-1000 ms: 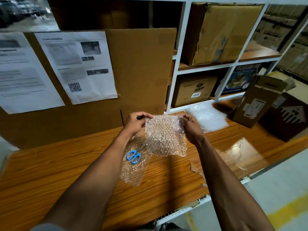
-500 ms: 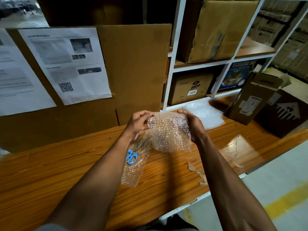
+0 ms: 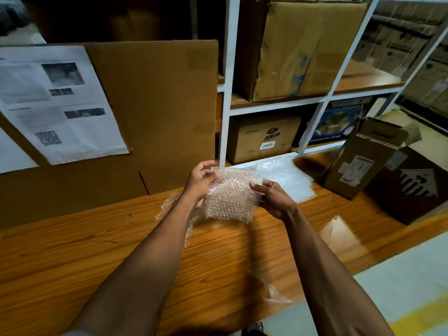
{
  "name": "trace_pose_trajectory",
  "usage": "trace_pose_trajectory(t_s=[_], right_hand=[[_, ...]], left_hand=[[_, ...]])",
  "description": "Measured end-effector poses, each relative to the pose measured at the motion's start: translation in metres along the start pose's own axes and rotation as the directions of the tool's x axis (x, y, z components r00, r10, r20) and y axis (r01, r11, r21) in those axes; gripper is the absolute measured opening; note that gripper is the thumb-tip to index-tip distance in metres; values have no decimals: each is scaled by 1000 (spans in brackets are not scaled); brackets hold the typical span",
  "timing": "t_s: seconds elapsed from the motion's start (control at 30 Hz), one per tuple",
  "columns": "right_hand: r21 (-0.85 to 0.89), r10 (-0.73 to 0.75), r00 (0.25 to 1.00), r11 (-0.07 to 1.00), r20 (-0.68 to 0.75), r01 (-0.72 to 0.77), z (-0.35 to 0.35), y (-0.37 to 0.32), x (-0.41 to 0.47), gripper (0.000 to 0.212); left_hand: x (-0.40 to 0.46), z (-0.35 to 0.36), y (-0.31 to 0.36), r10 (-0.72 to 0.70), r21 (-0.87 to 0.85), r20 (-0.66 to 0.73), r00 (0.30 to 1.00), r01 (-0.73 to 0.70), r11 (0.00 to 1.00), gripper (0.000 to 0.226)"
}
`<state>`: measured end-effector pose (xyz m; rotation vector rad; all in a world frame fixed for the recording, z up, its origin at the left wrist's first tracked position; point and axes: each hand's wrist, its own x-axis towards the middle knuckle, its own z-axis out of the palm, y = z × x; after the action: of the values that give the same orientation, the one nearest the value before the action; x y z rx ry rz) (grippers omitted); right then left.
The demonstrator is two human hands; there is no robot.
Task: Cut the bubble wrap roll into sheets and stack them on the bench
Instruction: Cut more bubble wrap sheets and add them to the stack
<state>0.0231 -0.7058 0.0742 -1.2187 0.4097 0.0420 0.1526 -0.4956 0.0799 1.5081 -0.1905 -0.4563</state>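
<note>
Wooden bench (image 3: 101,241): bubble wrap stack (image 3: 288,180), 2 cardboard boxes (image 3: 361,158).

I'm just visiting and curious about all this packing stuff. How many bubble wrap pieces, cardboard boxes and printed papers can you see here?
Bubble wrap pieces: 3 (held sheet, stack, piece under the left arm)
Cardboard boxes: 4 ()
Printed papers: 2 ()
Total: 9
</note>
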Motion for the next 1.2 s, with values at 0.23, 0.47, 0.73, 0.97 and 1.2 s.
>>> trace_pose_trajectory(t_s=[0.23,0.47,0.73,0.97,1.2], right_hand=[[-46,7,999,999,-46,-9,-69,-25,35,20],[-325,178,984,932,22,-162,-151,-29,49,40],[-254,89,984,959,-153,-127,-209,-31,75,19],[-353,-30,943,931,-331,-95,-239,-37,120,16],[-520,-141,875,843,-464,-139,-247,-31,148,17]], left_hand=[[29,69,-19,-213,-93,66,975,218,971,65],[64,134,-46,-214,-48,-111,971,210,977,87],[99,182,-68,-276,-48,-141,951,272,961,66],[140,205,-72,-278,89,-197,940,299,950,52],[173,212,-88,-250,198,-258,933,305,932,37]])
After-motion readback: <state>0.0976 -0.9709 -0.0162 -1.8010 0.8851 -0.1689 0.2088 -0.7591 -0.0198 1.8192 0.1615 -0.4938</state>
